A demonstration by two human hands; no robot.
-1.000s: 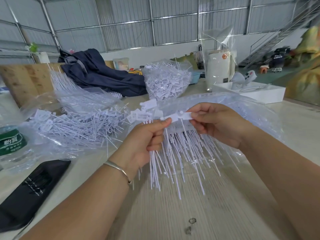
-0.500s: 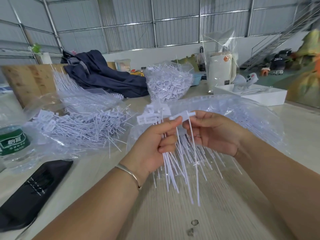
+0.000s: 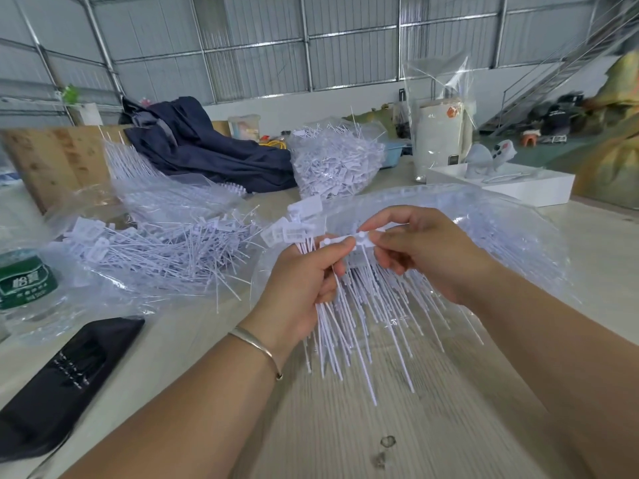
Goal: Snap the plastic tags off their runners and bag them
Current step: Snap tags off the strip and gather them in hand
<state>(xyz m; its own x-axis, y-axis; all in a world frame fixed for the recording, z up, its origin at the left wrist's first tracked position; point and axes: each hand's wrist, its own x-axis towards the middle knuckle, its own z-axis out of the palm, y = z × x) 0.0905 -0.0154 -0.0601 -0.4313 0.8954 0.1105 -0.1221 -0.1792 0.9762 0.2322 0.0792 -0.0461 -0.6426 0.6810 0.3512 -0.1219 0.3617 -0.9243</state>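
Above the near table, the left hand (image 3: 304, 281) grips a bundle of tags (image 3: 349, 316), stems hanging down; the right hand (image 3: 415, 250) pinches the runner (image 3: 359, 238) lying left-right between both thumbs.

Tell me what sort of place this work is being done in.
Most likely a warehouse or small factory shed: corrugated metal walls on a steel frame, a metal staircase at the far right, and bulk bags of plastic tags heaped on a long worktable.
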